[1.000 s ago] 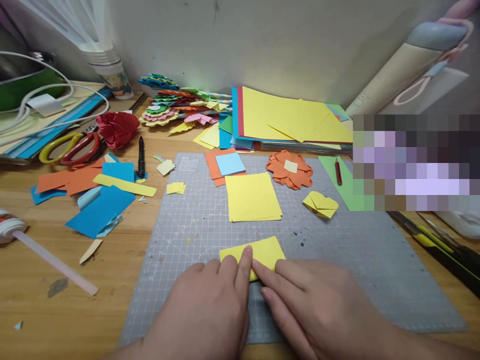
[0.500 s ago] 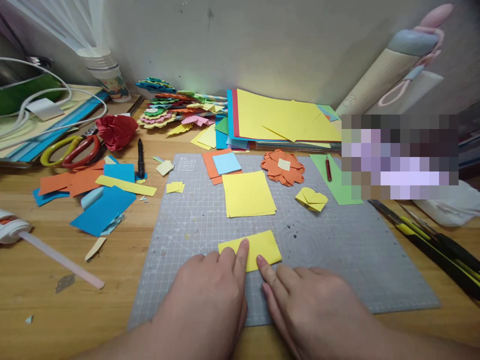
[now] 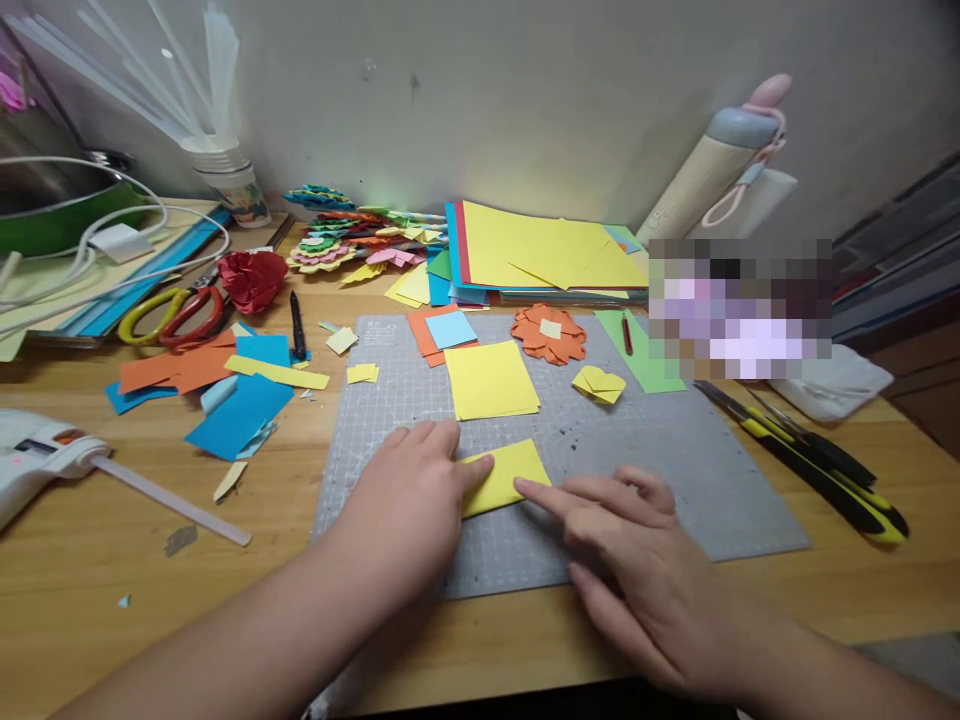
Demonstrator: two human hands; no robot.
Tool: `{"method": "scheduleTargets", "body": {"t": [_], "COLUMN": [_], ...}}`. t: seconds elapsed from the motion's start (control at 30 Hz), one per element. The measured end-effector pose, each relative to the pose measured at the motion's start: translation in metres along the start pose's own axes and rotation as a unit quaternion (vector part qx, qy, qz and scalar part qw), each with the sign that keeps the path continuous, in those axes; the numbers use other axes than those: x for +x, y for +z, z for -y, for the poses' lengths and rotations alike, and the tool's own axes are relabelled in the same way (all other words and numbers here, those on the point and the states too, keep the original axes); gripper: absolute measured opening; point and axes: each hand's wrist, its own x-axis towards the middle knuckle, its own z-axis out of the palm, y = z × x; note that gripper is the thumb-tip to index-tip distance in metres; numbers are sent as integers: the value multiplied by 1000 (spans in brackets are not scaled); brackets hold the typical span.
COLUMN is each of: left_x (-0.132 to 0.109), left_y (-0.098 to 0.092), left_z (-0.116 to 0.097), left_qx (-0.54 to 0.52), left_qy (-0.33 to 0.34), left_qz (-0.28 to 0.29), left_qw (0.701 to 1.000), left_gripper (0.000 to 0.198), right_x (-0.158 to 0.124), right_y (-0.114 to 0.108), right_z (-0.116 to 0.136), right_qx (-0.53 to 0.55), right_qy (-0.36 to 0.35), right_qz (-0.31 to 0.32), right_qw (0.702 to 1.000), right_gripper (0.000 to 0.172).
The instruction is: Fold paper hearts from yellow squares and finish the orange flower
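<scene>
A folded yellow paper (image 3: 517, 462), a slim rectangle, lies on the grey cutting mat (image 3: 660, 480). My left hand (image 3: 412, 490) covers its left end and holds it down, thumb on top and the other fingers bent close together. The tip of my right hand's (image 3: 622, 540) stretched index finger presses the paper's middle; the thumb is spread away and the other fingers are partly bent. Just behind are a stack of yellow square sheets (image 3: 491, 380) and a small yellow folded heart (image 3: 598, 384). An orange paper flower (image 3: 549, 334) with a pale centre sits farther back.
Blue and orange scraps (image 3: 240, 415), scissors (image 3: 180, 315) and a black pen (image 3: 298, 330) lie left, beside a white glue gun (image 3: 45, 455). Black-and-yellow cutters (image 3: 810, 460) rest right. Coloured sheets (image 3: 547, 240) and paper flowers (image 3: 337, 235) line the wall.
My left hand has turned so its thumb presses the paper. The right hand has spread, its index fingertip still on the paper. The camera view has shifted.
</scene>
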Motion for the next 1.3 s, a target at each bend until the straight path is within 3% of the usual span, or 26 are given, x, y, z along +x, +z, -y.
{"method": "scheduleTargets", "body": {"t": [0.1,0.27,0.43,0.6,0.73,0.8,0.87,0.97,1.1,1.3], "left_x": [0,1,-1,-1,-1,-1,-2,-3,-4,-3], "left_y": [2,-1,-4,-5,-7,-9,-9,-10,-9,-9], "left_z": [1,-2,-1,-2,-3,-4,-4,-3,-3,-3], "left_qx": [-1,1,-6,-15,-37,-46,-48,-43,-37,-44], "left_qy": [1,-6,3,1,-10,-21,-18,-6,-9,-9], "left_qz": [0,16,14,9,14,14,7,-2,1,3], "left_qw": [1000,1000,1000,1000,999,999,999,999,999,999], "left_gripper": [40,37,36,35,34,34,33,32,31,29], "right_x": [-1,-5,-4,15,28,27,23,16,21,39], "right_y": [11,18,18,21,24,21,15,3,-4,6], "right_z": [4,-9,-14,0,9,5,-3,-19,-31,-27], "right_qx": [1,-11,-33,-27,-12,-16,-31,-75,-99,-89], "right_qy": [-4,-59,-109,-136,-138,-181,-268,-259,-262,-293], "right_qz": [33,60,110,140,143,131,83,22,54,131], "right_qw": [999,996,987,980,980,975,959,963,958,943], "right_gripper": [47,50,44,36,25,19,18,16,17,11]}}
